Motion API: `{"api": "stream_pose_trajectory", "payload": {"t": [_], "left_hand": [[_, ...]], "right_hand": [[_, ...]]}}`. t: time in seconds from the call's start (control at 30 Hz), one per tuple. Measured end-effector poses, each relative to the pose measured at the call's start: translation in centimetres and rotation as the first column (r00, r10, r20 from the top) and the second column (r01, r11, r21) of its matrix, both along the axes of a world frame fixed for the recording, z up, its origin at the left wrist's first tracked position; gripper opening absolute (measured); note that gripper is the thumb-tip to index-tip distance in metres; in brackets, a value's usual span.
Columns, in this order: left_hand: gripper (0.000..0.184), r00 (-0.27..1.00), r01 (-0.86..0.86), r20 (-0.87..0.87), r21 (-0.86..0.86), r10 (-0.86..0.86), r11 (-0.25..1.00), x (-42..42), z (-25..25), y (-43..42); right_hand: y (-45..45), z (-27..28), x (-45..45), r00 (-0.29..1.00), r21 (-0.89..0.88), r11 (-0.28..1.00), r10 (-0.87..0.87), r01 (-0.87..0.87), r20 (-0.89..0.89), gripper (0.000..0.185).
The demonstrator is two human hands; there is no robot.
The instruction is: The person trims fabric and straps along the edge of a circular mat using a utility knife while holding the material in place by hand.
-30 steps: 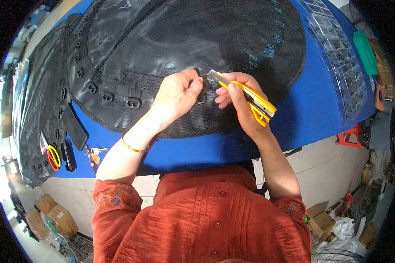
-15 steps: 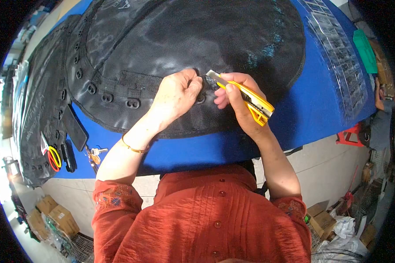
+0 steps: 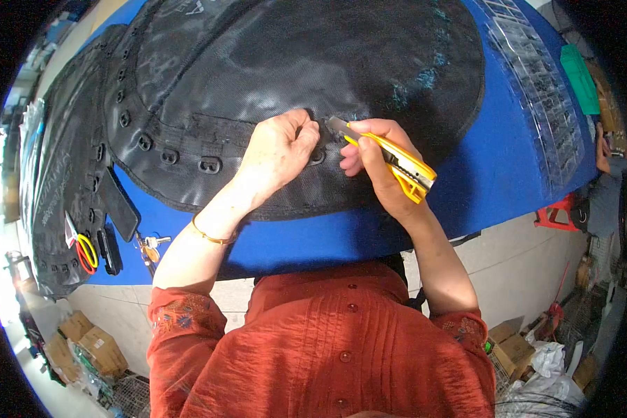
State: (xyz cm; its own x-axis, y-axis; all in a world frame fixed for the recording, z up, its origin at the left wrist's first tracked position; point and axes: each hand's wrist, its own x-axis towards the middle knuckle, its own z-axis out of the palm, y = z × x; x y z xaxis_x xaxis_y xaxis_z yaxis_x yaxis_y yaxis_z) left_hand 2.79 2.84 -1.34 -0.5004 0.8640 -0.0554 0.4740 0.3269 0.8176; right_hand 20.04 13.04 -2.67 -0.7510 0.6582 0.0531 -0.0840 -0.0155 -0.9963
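Observation:
A large black mesh sheet (image 3: 306, 63) with a bound edge lies before me, a row of black plastic buckles (image 3: 210, 165) along its near band. My left hand (image 3: 280, 146) is closed, thumb against fingers, pinching the sheet's fabric beside one buckle. In my right hand (image 3: 383, 157) is a yellow utility knife (image 3: 407, 164), its blade out and pointing up and left at the band, close to my left fingertips. Whether the blade touches the fabric I cannot tell. Loose bluish threads show near the blade.
The blue table (image 3: 467, 198) carries another black mesh piece (image 3: 63, 174), scissors (image 3: 85, 252), a black flat case (image 3: 118, 205) and keys (image 3: 156, 240) at left. A clear plastic strip (image 3: 536, 90) and a green bin (image 3: 579, 80) are at right. Cardboard boxes (image 3: 101, 348) stand on the floor.
The knife's blade has tipped slightly lower, closer to the band. My left hand has stayed almost in place, still pinching the fabric.

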Motion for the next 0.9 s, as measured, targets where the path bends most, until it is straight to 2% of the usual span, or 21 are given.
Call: {"api": "stream_pose_trajectory", "payload": {"t": [0.37,0.57,0.63,0.9], "left_hand": [[0.027,0.999,-0.027,0.045,-0.021,0.028,0.999,0.12,0.24,-0.05],[0.022,0.995,-0.01,0.101,0.034,0.007,0.999,-0.02,-0.11,0.12],[0.02,1.0,-0.001,0.016,-0.025,0.001,1.0,0.02,0.3,0.09],[0.021,0.998,0.035,-0.051,0.0,-0.035,0.999,-0.19,-0.03,0.1]], "right_hand": [[0.3,0.59,0.09,0.996,-0.106,0.993,-0.054,0.047,-0.068,0.027],[0.31,0.62,0.28,0.999,-0.057,0.998,-0.041,0.039,-0.027,0.028],[0.35,0.57,0.34,0.999,-0.065,0.997,-0.041,0.039,-0.03,0.028],[0.5,0.81,0.39,1.0,-0.044,0.999,-0.02,0.02,-0.008,0.026]]}}
